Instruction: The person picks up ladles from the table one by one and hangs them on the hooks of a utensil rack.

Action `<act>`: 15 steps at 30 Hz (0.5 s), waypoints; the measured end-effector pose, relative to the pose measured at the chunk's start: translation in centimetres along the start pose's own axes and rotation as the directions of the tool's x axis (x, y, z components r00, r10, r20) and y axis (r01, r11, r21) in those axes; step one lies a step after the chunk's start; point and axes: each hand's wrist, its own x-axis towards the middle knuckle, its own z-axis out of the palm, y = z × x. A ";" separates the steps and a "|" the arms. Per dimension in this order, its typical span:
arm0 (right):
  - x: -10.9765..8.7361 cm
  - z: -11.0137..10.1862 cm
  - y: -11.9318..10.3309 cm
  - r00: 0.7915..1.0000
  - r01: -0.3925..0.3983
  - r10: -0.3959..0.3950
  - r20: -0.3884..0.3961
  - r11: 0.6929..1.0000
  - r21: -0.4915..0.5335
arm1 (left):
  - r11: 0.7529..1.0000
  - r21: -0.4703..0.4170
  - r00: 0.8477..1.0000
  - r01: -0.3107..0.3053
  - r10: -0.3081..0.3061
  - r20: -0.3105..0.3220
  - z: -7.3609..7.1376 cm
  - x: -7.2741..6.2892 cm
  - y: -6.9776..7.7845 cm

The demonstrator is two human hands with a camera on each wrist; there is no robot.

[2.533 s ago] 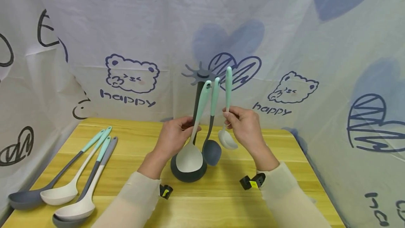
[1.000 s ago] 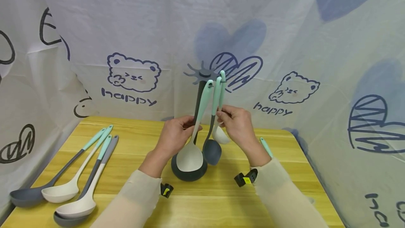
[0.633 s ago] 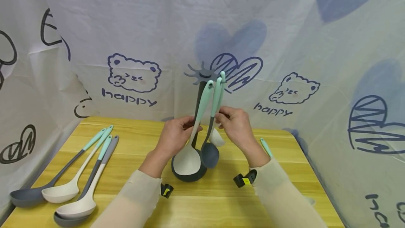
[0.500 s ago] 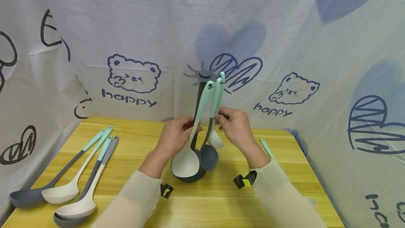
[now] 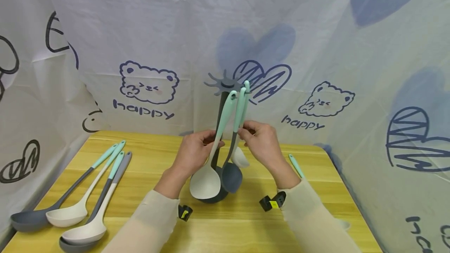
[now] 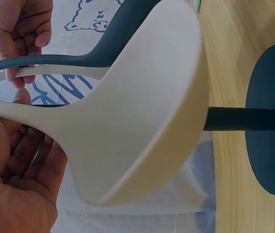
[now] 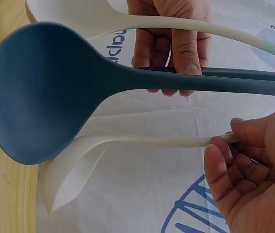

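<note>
Far left of the wooden table (image 5: 246, 221): four ladles lying, handles pointing to the far side. Order from left: slate ladle (image 5: 31, 221), cream ladle (image 5: 67, 216), then a grey-handled ladle (image 5: 84, 232) whose bowl lies over that of a dark-bowled ladle (image 5: 78, 247).

Centre: left hand (image 5: 192, 151) has thumb and fingers curled round the upright pole of the dark stand (image 5: 221, 106); spoked top above, round base on the table. Near pale ladle (image 5: 205, 182) hangs from the top, bowl in front of the base. Just right of it, hanging dark ladle (image 5: 232, 177), bowl down. Behind and to its right, far pale ladle (image 5: 240, 157), near upright, mint handle end at the spokes; cannot tell whether it is hooked. Right hand (image 5: 263, 139) pinches this one's shaft between thumb and fingers.

Right: mint handle (image 5: 296, 165) on the table, running under the right sleeve (image 5: 316, 218).
</note>
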 end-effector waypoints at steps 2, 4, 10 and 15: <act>0.0 0.0 0.0 1.000 0.000 0.000 0.001 1.000 -0.005 | 1.000 0.000 1.000 0.004 -0.004 -0.001 0.0 0.0 0.0; 0.0 -0.1 -0.1 1.000 0.002 -0.002 -0.001 1.000 -0.010 | 1.000 0.003 1.000 0.002 -0.002 -0.004 0.0 0.0 0.0; 0.0 -0.2 -0.2 1.000 0.000 0.000 -0.005 1.000 -0.010 | 1.000 0.003 1.000 0.010 -0.010 0.001 0.1 0.0 0.1; 0.0 -0.3 -0.2 1.000 0.001 -0.001 -0.009 1.000 -0.005 | 1.000 0.009 1.000 0.008 -0.008 -0.003 0.1 -0.1 0.1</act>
